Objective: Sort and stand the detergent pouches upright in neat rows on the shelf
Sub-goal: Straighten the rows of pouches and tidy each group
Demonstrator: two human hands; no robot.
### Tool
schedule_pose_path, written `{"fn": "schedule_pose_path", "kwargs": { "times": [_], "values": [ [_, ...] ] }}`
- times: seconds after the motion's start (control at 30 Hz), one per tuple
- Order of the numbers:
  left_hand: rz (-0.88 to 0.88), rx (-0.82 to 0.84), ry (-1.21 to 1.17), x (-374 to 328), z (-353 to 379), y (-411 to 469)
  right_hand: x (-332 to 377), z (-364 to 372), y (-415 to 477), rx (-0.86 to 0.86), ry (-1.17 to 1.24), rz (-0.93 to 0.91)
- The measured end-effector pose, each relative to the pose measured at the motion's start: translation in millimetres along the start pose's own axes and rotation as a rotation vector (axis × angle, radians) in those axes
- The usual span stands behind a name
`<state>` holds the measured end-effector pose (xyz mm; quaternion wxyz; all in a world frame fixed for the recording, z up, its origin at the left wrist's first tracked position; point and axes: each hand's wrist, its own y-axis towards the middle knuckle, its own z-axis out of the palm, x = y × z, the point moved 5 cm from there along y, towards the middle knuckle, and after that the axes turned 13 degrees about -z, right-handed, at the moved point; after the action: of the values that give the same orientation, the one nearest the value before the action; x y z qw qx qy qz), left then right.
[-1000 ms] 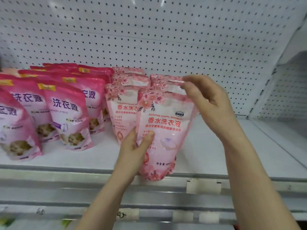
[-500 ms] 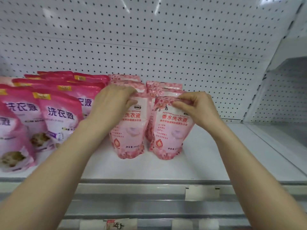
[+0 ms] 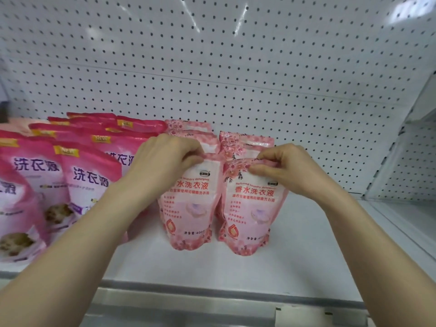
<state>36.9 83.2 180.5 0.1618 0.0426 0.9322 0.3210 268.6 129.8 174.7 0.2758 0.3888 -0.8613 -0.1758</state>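
Up on the white shelf, the left hand is pinching one upright pale-pink detergent pouch by its top while the right hand is pinching its neighbour, beside darker pink pouches.

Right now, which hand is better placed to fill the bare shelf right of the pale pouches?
Probably right: the right hand pinches the outermost pouch beside that bare shelf; the left hand grips its neighbour.

Open shelf right of pale pouches; magenta pouches block left.
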Motion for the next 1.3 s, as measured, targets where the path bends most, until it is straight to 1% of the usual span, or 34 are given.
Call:
{"fn": "schedule_pose_path", "kwargs": {
  "times": [0.07,0.13,0.17,0.23,0.27,0.3,0.33,0.4,0.43,0.5,0.53,0.6,0.7,0.8,0.9,0.93,1.0,1.03,1.07,1.13,1.17,1.3],
  "values": [
    [0.005,0.034,0.009,-0.5,0.3,1.9,1.0,0.1,0.8,0.066,0.009,-0.018],
    [0.007,0.063,0.015,0.5,-0.4,5.6,3.8,-5.1,3.6,0.130,0.083,-0.007],
    [0.006,0.073,0.006,1.4,-1.9,8.6,2.0,-12.4,7.5,0.109,0.139,0.012],
    [-0.001,0.072,-0.036,4.0,-5.4,19.3,-11.1,-31.7,23.8,-0.049,0.171,0.015],
    [-0.004,0.063,-0.052,5.3,-6.4,27.0,-22.2,-40.8,35.0,-0.130,0.107,0.004],
    [-0.003,0.056,-0.052,6.6,-6.3,36.0,-31.9,-46.6,47.2,-0.160,0.024,0.012],
    [-0.003,0.056,-0.033,8.4,-4.5,45.9,-41.5,-46.3,60.1,-0.110,-0.050,0.025],
    [-0.033,0.099,0.049,15.2,3.9,66.5,-58.0,-32.5,83.5,0.126,-0.128,0.081],
    [-0.064,0.146,0.091,20.0,9.9,75.1,-63.7,-22.4,92.1,0.239,-0.144,0.113],
    [-0.116,0.261,0.123,28.4,22.7,85.7,-68.6,-5.2,105.4,0.353,-0.189,0.101],
    [-0.124,0.302,0.121,30.9,28.2,87.9,-74.2,-0.9,112.1,0.341,-0.188,0.093],
    [-0.118,0.317,0.128,33.3,34.9,90.3,-81.1,2.4,119.7,0.288,-0.175,0.084],
    [-0.097,0.268,0.128,34.4,37.7,92.8,-85.3,-0.2,122.0,0.235,-0.163,0.037],
    [-0.104,0.246,0.089,35.2,39.4,94.5,-90.7,5.6,117.8,0.223,-0.142,0.069],
    [-0.113,0.237,0.063,34.6,40.3,93.6,-80.3,0.9,113.6,0.187,-0.140,0.051],
    [-0.117,0.237,0.057,34.2,39.9,92.6,-76.8,-5.7,111.5,0.145,-0.134,0.057],
    [-0.123,0.216,0.045,35.1,37.7,92.1,-67.7,-19.4,103.6,0.065,-0.041,0.021],
    [-0.131,0.201,0.042,35.9,36.3,92.2,-60.8,-22.3,98.1,0.088,-0.003,0.006],
    [-0.145,0.191,0.040,36.8,35.3,92.4,-54.5,-19.1,92.5,0.176,0.013,0.005],
    [-0.172,0.186,0.038,38.2,33.8,92.5,-52.2,-5.8,82.9,0.334,-0.029,0.034],
    [-0.178,0.187,0.038,38.2,33.4,92.4,-49.7,-1.3,81.5,0.350,-0.058,0.036],
    [-0.169,0.212,0.049,33.6,30.5,89.8,-46.7,1.6,83.7,0.273,-0.081,0.044]
  ]
}}
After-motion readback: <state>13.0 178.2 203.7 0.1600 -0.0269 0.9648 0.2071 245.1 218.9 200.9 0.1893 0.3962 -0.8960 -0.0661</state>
